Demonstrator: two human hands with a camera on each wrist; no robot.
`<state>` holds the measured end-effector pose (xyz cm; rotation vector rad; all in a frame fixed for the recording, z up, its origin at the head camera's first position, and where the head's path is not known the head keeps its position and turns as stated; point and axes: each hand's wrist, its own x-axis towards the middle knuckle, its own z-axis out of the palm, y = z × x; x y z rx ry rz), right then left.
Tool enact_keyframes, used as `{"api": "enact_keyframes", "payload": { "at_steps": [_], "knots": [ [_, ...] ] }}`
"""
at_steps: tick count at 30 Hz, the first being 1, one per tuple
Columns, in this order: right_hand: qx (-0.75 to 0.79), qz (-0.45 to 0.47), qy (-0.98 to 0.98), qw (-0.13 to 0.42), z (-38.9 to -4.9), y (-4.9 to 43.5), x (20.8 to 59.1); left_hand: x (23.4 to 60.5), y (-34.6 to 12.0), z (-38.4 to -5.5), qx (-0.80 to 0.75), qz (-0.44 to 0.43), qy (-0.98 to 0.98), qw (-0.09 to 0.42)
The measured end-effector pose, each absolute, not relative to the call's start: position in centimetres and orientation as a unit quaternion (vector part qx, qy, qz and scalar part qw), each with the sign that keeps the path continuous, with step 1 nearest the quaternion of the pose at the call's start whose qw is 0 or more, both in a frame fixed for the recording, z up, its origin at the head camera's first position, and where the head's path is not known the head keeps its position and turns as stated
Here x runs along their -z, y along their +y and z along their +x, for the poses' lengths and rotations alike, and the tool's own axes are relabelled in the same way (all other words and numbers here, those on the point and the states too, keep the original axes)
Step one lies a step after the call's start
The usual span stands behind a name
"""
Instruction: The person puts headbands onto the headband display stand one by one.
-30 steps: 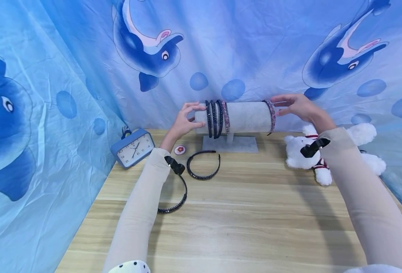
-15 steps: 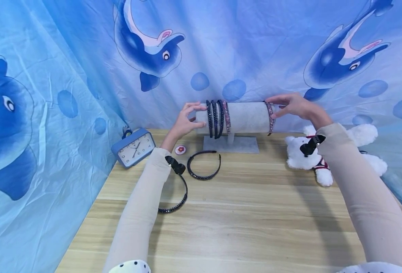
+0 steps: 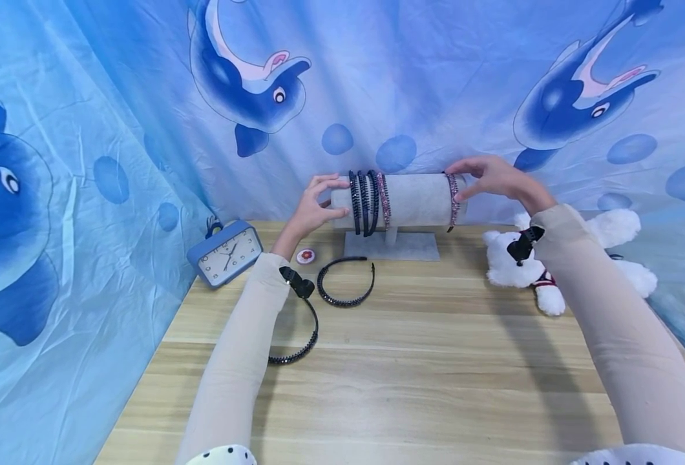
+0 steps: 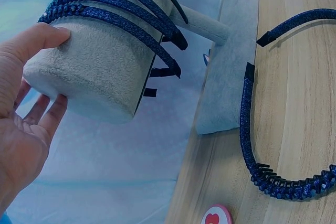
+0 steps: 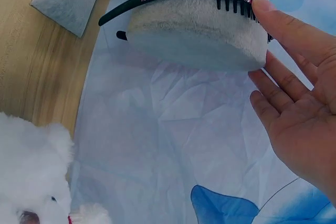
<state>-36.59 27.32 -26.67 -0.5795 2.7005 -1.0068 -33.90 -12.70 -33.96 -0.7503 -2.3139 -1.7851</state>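
A grey padded headband stand (image 3: 419, 199) carries several dark beaded headbands (image 3: 364, 203) at its left, with a pink-studded headband (image 3: 384, 200) beside them. My left hand (image 3: 313, 210) holds the stand's left end, thumb in front and fingers round the far side. Near the right end sits another pink-studded headband (image 3: 454, 199). My right hand (image 3: 490, 177) grips this one; in the right wrist view the thumb (image 5: 270, 14) presses its beaded edge. Part of the right index finger is hidden behind the roll.
Two black headbands lie on the table, one (image 3: 345, 302) before the stand and one (image 3: 296, 356) partly under my left forearm. A blue alarm clock (image 3: 226, 253) and a round flower badge (image 3: 305, 256) stand left. A white plush toy (image 3: 508, 261) lies right.
My right hand has moved left and taken hold of the pink-studded headband, which has slid slightly inward along the roll. My left hand has stayed on the stand's end.
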Motion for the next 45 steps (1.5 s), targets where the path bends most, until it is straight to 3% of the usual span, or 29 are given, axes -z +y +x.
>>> {"api": "enact_keyframes", "payload": {
  "at_steps": [45],
  "knots": [
    [0.303, -0.274, 0.911, 0.05, -37.3, 21.2, 27.1, 33.9, -12.6, -33.9, 0.593, -0.235, -0.768, 0.059]
  ]
}}
